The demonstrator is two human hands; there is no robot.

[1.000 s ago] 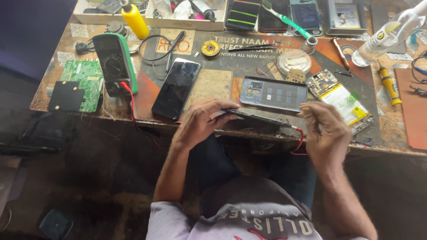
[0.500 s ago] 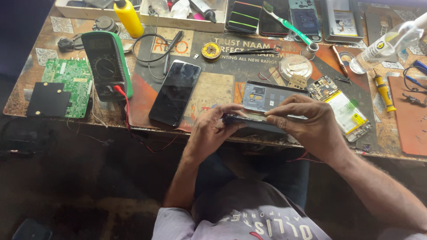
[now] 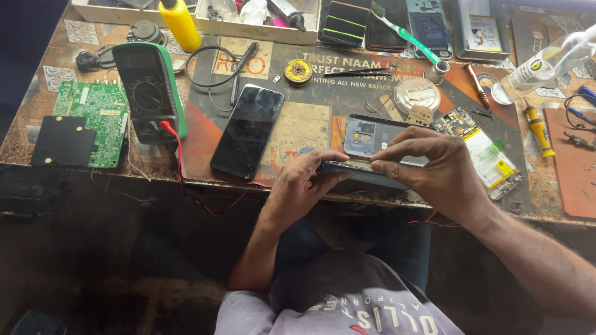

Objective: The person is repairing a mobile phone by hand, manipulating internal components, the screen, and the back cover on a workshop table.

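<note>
Both my hands hold a dark phone body [image 3: 360, 172] edge-on at the near edge of the workbench. My left hand [image 3: 304, 186] grips its left end from below. My right hand [image 3: 434, 174] lies over its top and right side, fingertips pressing along the upper edge. Just behind it on the mat lies a grey phone back cover [image 3: 372, 135] with a camera cutout. A black phone [image 3: 248, 131] lies screen-up to the left of my hands.
A green multimeter [image 3: 149, 93] with a red lead stands at the left beside a green circuit board [image 3: 93, 121]. An opened phone with a battery [image 3: 487, 152] lies at the right. Tweezers [image 3: 366, 72], a solder spool [image 3: 298, 71], a yellow bottle [image 3: 180, 25] and a screwdriver [image 3: 537, 127] lie farther back.
My right hand has come from the right onto the phone body and now covers its top. The view has shifted, so the bench sits more to the right and higher.
</note>
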